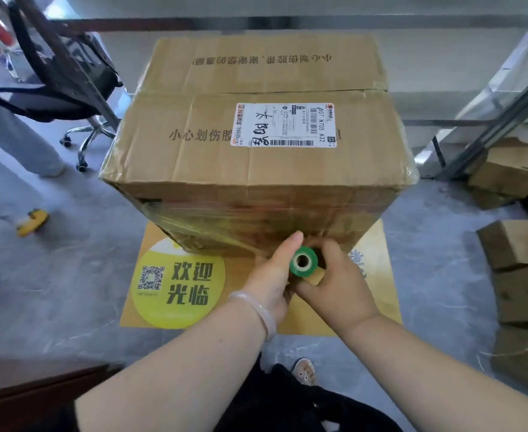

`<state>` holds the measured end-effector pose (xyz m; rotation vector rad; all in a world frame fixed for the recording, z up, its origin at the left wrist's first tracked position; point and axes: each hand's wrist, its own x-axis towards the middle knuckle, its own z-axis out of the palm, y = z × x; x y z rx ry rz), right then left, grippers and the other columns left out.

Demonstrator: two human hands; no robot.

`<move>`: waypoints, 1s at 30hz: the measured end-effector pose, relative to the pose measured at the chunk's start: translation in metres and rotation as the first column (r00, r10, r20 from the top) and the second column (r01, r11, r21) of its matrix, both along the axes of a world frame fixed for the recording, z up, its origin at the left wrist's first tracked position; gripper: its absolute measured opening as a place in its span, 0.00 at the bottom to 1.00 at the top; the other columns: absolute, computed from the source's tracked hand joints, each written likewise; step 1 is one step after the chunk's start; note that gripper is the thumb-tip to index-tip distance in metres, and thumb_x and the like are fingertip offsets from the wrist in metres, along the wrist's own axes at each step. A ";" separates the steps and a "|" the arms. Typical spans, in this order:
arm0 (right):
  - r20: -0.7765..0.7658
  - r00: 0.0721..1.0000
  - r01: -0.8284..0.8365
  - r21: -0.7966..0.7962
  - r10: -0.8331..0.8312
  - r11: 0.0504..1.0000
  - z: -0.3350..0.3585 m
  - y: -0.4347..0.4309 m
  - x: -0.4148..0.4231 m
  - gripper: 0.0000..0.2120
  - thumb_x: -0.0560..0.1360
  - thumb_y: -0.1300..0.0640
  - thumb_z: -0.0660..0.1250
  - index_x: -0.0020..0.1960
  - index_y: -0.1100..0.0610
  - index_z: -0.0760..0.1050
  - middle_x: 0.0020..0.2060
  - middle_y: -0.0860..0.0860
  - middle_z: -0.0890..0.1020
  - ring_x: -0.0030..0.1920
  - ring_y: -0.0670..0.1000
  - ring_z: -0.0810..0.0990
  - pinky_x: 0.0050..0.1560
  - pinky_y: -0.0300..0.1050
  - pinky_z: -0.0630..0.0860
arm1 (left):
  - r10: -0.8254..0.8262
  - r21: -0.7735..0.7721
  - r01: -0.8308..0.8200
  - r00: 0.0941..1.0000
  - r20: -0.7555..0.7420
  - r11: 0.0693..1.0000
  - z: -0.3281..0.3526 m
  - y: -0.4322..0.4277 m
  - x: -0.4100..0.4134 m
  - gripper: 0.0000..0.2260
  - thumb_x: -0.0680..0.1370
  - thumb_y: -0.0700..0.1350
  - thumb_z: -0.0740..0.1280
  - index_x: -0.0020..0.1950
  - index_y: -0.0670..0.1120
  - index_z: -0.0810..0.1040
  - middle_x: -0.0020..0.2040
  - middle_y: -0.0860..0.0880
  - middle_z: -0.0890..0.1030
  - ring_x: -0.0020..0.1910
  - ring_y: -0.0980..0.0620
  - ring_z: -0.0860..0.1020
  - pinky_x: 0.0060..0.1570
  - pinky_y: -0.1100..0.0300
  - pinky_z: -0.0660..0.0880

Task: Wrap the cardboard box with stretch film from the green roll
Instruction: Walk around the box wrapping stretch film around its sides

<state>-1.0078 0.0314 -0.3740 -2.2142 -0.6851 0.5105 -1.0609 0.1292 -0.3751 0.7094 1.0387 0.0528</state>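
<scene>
floor (54,275): grey, kinda marbled – everything sits straight on it

cardboard box (256,169): the big one, dead centre, flaps closed on top, printed Chinese text across both flaps, its near bottom edge on the mat

mat (175,291): orange-yellow with a yellow circle, a QR code and big characters; sticks out from under the box towards the person

office chair (63,76): black, chrome base on castors, off to the upper left, well apart from the box

smaller boxes (518,244): a loose heap of brown cartons on the right edge

stretch film (194,219): shiny wrinkled band already round the lower part of the box's front face (top half looks bare)

shipping label (283,124): white, barcode plus handwriting, stuck on the near flap

left hand (272,272): on the left side of the roll, thumb straight up by the box front; the other fingers are tucked under and out of sight

right hand (334,275): fingers curled round the roll from the right, thumb on the tan core

green roll (303,260): held between both hands, low against the box's front face, open end facing the camera

bracelet (256,310): pale – on the left wrist

yellow object (32,222): small, on the floor far left, too blurred to name
</scene>
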 end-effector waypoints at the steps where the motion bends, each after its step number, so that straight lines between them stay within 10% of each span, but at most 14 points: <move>1: 0.013 1.000 0.013 -0.002 -0.013 1.000 0.002 -0.002 0.004 0.22 0.64 0.49 0.74 0.54 0.44 0.68 0.48 0.45 0.80 0.49 0.50 0.78 0.46 0.51 0.76 | -0.007 0.000 0.007 1.000 0.027 1.000 0.001 -0.004 0.000 0.64 0.48 0.65 0.81 0.79 0.46 0.61 0.65 0.46 0.81 0.60 0.50 0.82 0.54 0.57 0.79; 6: 0.124 0.989 0.085 -0.067 -0.076 0.994 0.007 -0.007 0.014 0.20 0.65 0.39 0.72 0.52 0.45 0.71 0.44 0.46 0.81 0.44 0.51 0.80 0.43 0.50 0.77 | -0.055 0.019 0.054 0.996 0.074 0.998 0.000 -0.025 -0.003 0.70 0.48 0.61 0.82 0.82 0.53 0.45 0.73 0.47 0.74 0.71 0.51 0.73 0.75 0.50 0.66; 15: 0.112 0.980 0.159 0.057 -0.164 0.986 0.011 -0.018 0.018 0.20 0.66 0.46 0.73 0.52 0.50 0.70 0.42 0.45 0.79 0.43 0.47 0.78 0.41 0.48 0.76 | -0.014 -0.064 0.026 0.982 0.187 0.998 -0.006 -0.020 0.017 0.53 0.53 0.52 0.80 0.76 0.46 0.66 0.61 0.45 0.84 0.56 0.50 0.84 0.60 0.55 0.79; 23: 0.156 0.972 0.166 0.065 -0.174 0.984 0.005 -0.031 0.018 0.17 0.64 0.47 0.75 0.48 0.48 0.73 0.43 0.43 0.73 0.44 0.41 0.73 0.41 0.34 0.70 | -0.028 -0.019 0.031 0.985 0.172 0.999 -0.006 -0.029 0.024 0.64 0.51 0.53 0.80 0.82 0.49 0.51 0.63 0.43 0.82 0.59 0.49 0.83 0.67 0.53 0.75; 30: 0.046 0.961 0.275 -0.023 -0.274 0.961 0.018 -0.040 0.046 0.27 0.60 0.37 0.74 0.45 0.48 0.63 0.36 0.48 0.79 0.37 0.54 0.80 0.36 0.54 0.77 | -0.014 0.029 0.010 0.991 0.134 1.000 -0.003 -0.058 0.030 0.73 0.44 0.67 0.82 0.82 0.56 0.48 0.72 0.49 0.75 0.70 0.50 0.74 0.74 0.50 0.66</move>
